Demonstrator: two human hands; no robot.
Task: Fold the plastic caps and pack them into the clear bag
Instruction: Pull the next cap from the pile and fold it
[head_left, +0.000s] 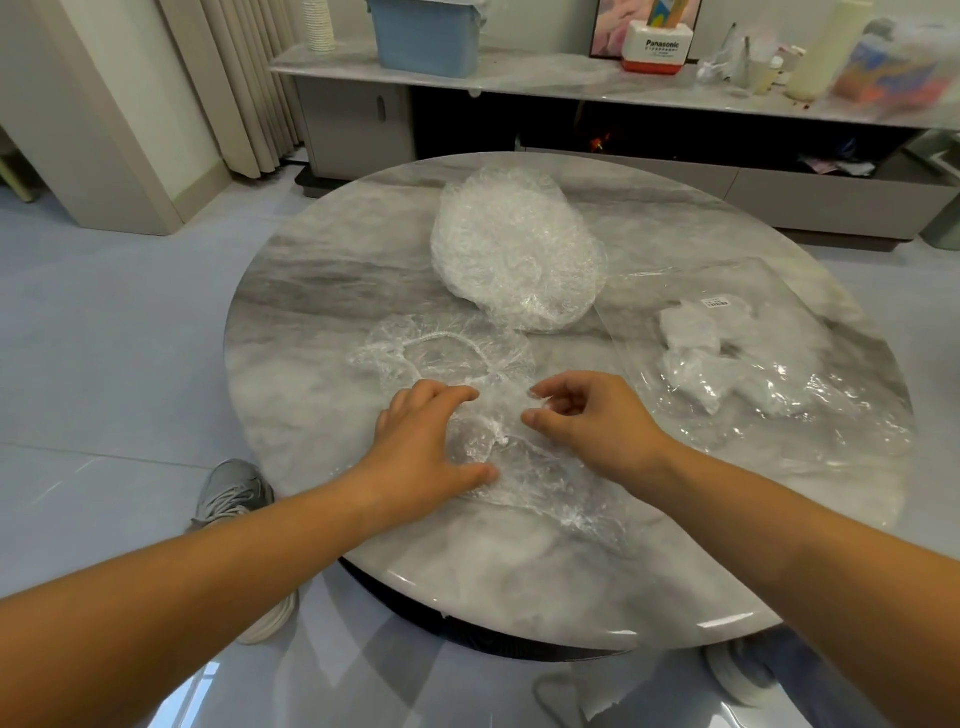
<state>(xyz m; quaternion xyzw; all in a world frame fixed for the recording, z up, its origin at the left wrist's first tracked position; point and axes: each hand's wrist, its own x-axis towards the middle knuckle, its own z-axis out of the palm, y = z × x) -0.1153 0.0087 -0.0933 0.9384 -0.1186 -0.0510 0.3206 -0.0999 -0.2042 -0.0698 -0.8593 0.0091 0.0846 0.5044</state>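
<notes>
A grey shoe (234, 493) stands on the floor tiles below the left wrist, beside the edge of the round marble table (311, 312). On the table's near part lies a crumpled plastic cap (524, 473), stretched out under and between both hands. The left hand (431, 436) rests on its left end with the fingers spread apart and arched, the fingertips and the thumb pressing down on the film. The right hand (592, 415) sits just right of the left fingertips, with its fingers curled and the thumb and forefinger bent toward each other over the cap's gathered edge. The film is so clear there that I cannot tell whether they pinch it or only touch it. Just past the left fingertips lies an open cap (441, 358), spread flat with its white elastic ring showing and touching the crumpled one. Well to the right of the right fingers, the clear bag (831, 415) lies flat on the table, with folded caps (691, 332) as white bundles inside it. Farther out, beyond both sets of fingertips, a heap of caps (519, 244) sits near the table's middle, its near rim just beside the open cap. Past the table stands a low sideboard (519, 78) bearing a blue bin (426, 36) and a red-and-white Panasonic box (658, 47).
</notes>
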